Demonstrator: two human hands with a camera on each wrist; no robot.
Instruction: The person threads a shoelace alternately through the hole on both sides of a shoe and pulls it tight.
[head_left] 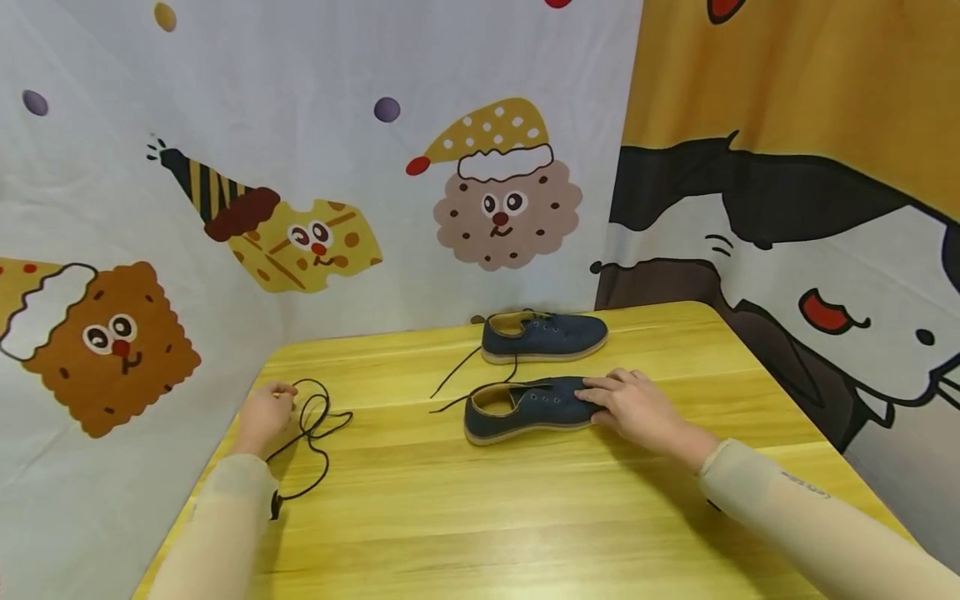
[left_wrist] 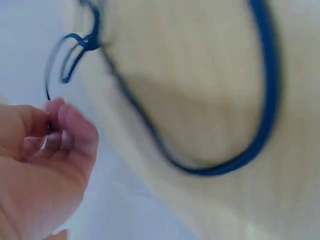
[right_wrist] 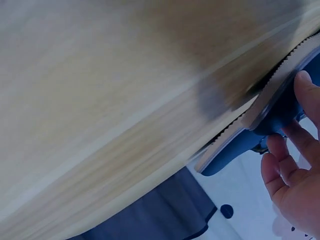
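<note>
Two dark blue lace-up shoes lie side by side near the back of the table, toes to the right: the far shoe [head_left: 551, 337] and the near shoe [head_left: 540, 408]. My right hand [head_left: 633, 408] holds the near shoe by its toe; in the right wrist view the thumb [right_wrist: 306, 85] presses its side and the other fingers lie across from it. At the table's left edge my left hand [head_left: 266, 417] pinches a long dark shoelace [head_left: 324, 454] between thumb and fingertips. The rest of that lace lies in loose loops on the wood.
The yellow wooden table [head_left: 480, 517] narrows toward its back edge. Thin laces [head_left: 453, 372] trail left from the shoes. Behind and beside the table hangs a white curtain [head_left: 322, 108] with cartoon prints. A small black piece [head_left: 275, 505] sits at the left wrist.
</note>
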